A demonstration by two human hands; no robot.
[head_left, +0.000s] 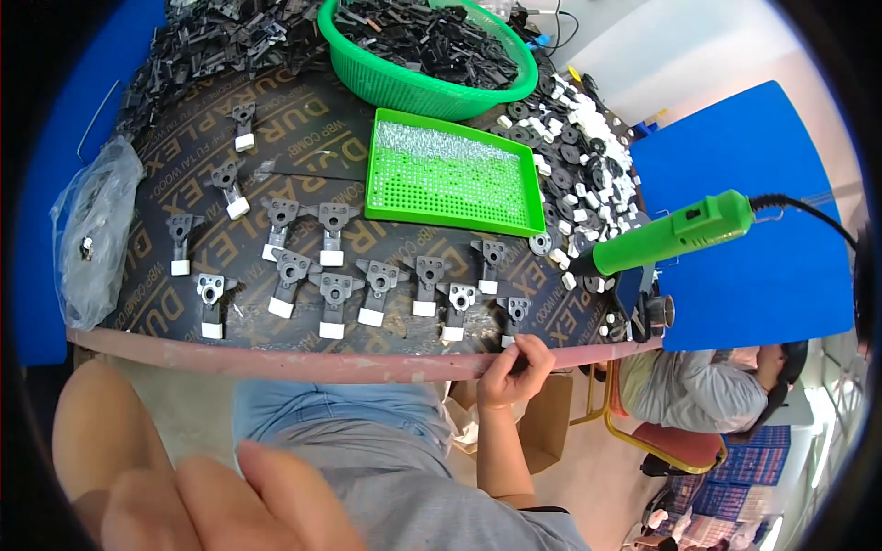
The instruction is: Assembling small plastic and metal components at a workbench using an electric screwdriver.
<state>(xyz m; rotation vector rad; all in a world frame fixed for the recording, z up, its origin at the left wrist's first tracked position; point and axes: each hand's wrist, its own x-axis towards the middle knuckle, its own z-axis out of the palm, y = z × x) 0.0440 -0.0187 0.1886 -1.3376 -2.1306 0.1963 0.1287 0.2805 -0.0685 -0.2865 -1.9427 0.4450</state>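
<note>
Left hand sat closest to the lens, blurred at the lower edge over the lap, fingers loosely curled, holding nothing visible; how far it was closed, cannot tell. Right hand rested at the front rim of the bench, fingers curled narrow over the edge, fingertips touching or just beside the nearest black bracket with white tip; whether it actually pinched the part, cannot tell.

All places relative to the green perforated tray:
- rows of the same black brackets lay just in front of it and to its left, spaced apart, white tips toward the person
- green round basket full of black parts, behind it
- loose heap of black parts, behind-left
- pile of small black and white rings and caps, right
- green electric screwdriver with cable, right-front, hanging over the bench corner
- clear plastic bag, far left at the bench edge
- another seated person, lower right, beyond the bench

Handling judgement: bracket likely light, stiff moulded plastic, not fragile, a bit slick. Best taken by the narrow stem between thumb and forefinger, keeping clear of the round head with its hole.
</note>
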